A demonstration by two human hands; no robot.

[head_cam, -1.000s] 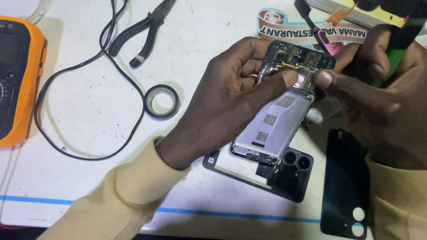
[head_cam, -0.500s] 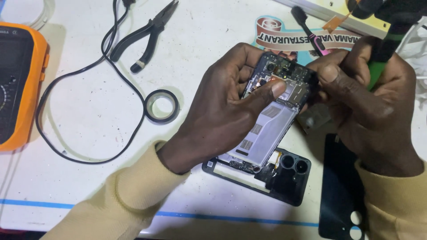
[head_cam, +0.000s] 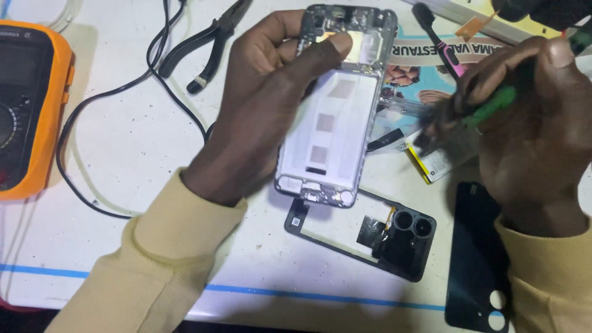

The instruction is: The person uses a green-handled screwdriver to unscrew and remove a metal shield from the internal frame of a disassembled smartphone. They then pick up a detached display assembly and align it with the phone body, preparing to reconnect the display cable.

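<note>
From the head camera, the left hand (head_cam: 271,105) is clamped around an opened phone body with a pale, bare inner plate and circuit parts at both ends (head_cam: 330,117). The fingers wrap its left edge and the thumb (head_cam: 327,49) presses across its upper part, holding it raised above the white table (head_cam: 123,240) with its top end pointing away from the person.

The right hand (head_cam: 530,129) is closed around a green-handled tool (head_cam: 493,105). That area is blurred, so the tool's tip cannot be made out, though it seems to point towards the phone body's right edge, not clearly touching it.

Under the phone body's lower end lies a black plastic frame with round camera openings (head_cam: 370,231), flat on the table. To its right, beside the right wrist, lies a dark back cover with two round holes (head_cam: 478,259). A small flat battery with a yellow edge (head_cam: 441,163) lies below the right hand.

At the far left sits an orange-cased multimeter (head_cam: 31,98), its black lead (head_cam: 98,105) looping across the table. Black-handled pliers (head_cam: 209,43) lie near the top, left of the left hand. A black and pink brush (head_cam: 438,37) rests on a printed card (head_cam: 419,61) behind the phone body.
</note>
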